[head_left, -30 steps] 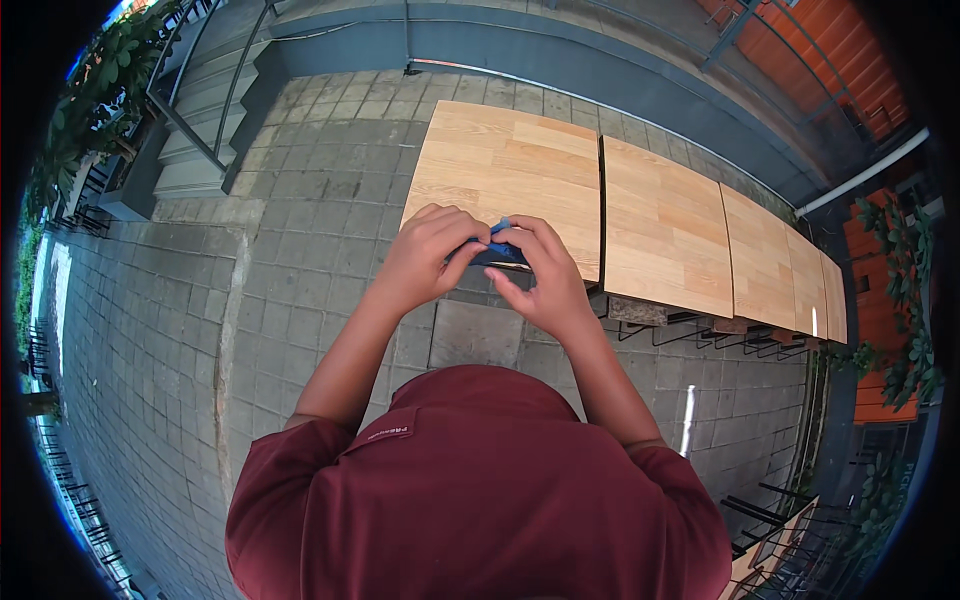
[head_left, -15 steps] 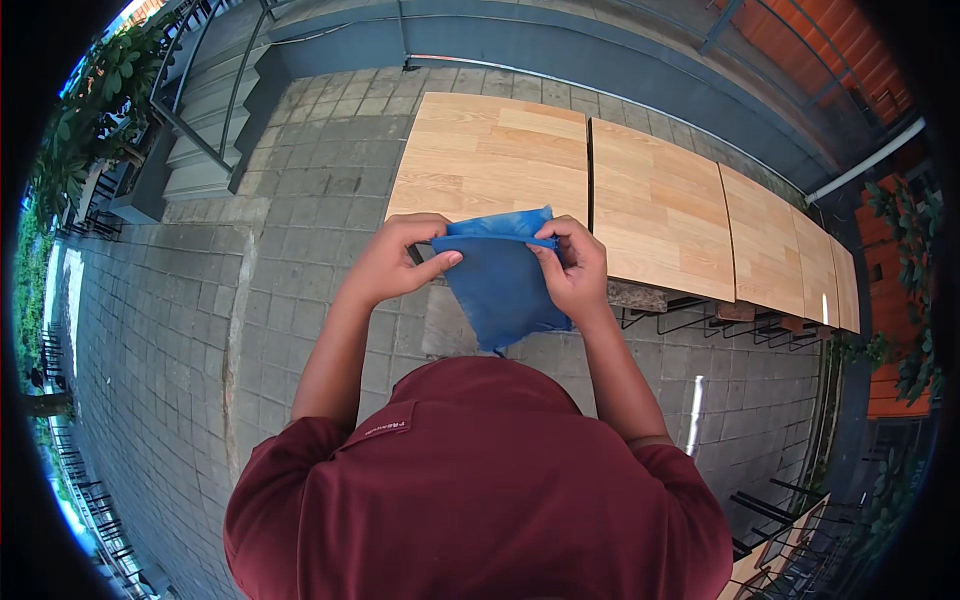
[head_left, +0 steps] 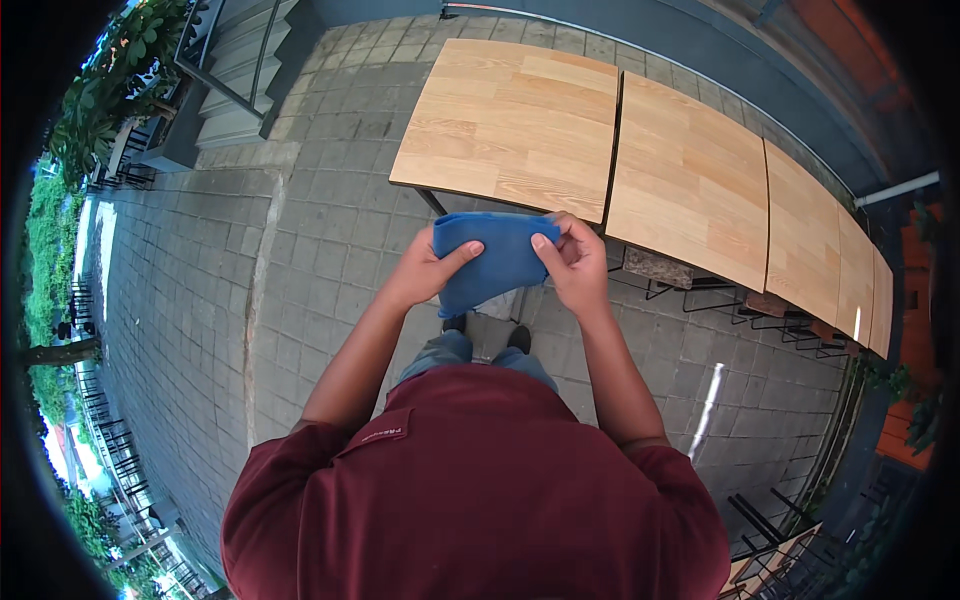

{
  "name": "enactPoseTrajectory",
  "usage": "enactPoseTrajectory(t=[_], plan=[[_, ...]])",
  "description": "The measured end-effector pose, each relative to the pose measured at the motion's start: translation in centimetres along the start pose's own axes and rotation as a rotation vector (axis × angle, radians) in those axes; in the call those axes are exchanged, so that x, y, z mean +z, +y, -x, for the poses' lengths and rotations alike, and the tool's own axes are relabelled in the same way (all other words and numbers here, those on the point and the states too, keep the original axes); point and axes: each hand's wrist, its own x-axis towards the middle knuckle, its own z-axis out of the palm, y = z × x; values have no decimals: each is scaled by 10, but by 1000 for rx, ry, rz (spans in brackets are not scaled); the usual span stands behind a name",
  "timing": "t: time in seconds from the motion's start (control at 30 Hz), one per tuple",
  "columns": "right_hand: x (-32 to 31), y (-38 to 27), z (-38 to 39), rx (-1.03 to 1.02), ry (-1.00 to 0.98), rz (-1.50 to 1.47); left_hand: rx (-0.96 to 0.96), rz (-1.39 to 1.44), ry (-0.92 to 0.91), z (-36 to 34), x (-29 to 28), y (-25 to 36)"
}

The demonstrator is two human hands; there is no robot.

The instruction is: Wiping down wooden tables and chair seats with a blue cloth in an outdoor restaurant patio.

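Note:
A blue cloth (head_left: 492, 256), folded over along its top edge, is stretched between my two hands in front of my body. My left hand (head_left: 432, 268) pinches its left side, with the thumb lying on the near face and the fingers behind. At the upper right corner my right hand (head_left: 575, 262) grips it between thumb and bent fingers. The lower part of the cloth hangs loose above the paving. Just beyond the cloth is the near edge of a wooden table (head_left: 510, 125).
More wood-topped tables (head_left: 690, 170) continue the row to the right, with stools (head_left: 655, 268) beneath. Grey paving (head_left: 340, 220) surrounds my shoes. Steps with a metal railing (head_left: 230, 85) rise at the far left. Stacked furniture (head_left: 775, 560) stands at the lower right.
The cloth's top flap has been folded down and less cloth hangs below. My left hand has shifted slightly right and down. The view has tilted, bringing my shoes into sight.

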Motion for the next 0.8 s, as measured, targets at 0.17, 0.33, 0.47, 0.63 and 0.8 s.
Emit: enactPoseTrajectory(t=[0.17,0.33,0.47,0.63,0.8], plan=[[10,8,13,91,36,-150,-29,18,43,30,-2,2],[31,-11,30,218,-100,-91,-67,126,112,61,-6,-7],[51,21,62,172,31,335,102,45,213,76,-16,-30],[99,21,70,-181,242,487,271,128,292,98,-18,-70],[139,15,84,-379,404,799,333,-74,325,113,-36,-77]])
